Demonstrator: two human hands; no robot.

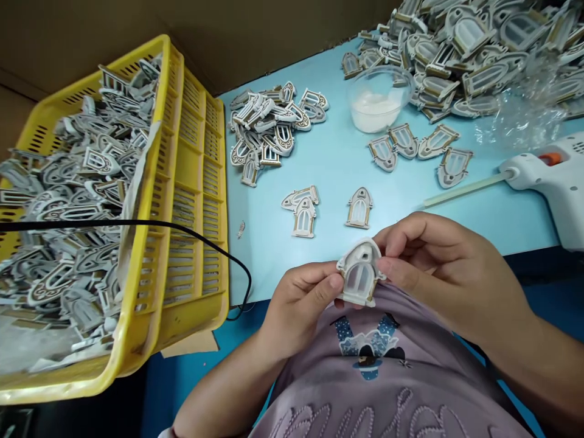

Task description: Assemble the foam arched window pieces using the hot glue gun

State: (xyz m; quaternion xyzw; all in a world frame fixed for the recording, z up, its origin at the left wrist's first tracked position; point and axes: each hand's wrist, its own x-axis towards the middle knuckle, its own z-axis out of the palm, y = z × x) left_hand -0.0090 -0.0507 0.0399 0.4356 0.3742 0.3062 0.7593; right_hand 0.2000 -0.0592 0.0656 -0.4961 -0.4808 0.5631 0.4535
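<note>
A small white arched window frame (360, 280) with a clear pane is held up in front of my shirt, just off the table's near edge. My left hand (303, 298) pinches its lower left side between thumb and fingers. On its right edge, the thumb and forefinger of my right hand (433, 261) are closed. Just beyond lies a single window frame (359, 208) on the light blue table (328, 161). To its left, another window frame (303, 218) overlaps a second one lying on its side.
A yellow crate (182, 182) full of window pieces stands at left, a black cable (191, 232) crossing it. At the back are a pile of frames (269, 121), a clear bowl of white material (376, 109) and a larger heap (456, 55). A glue gun (547, 173) lies right.
</note>
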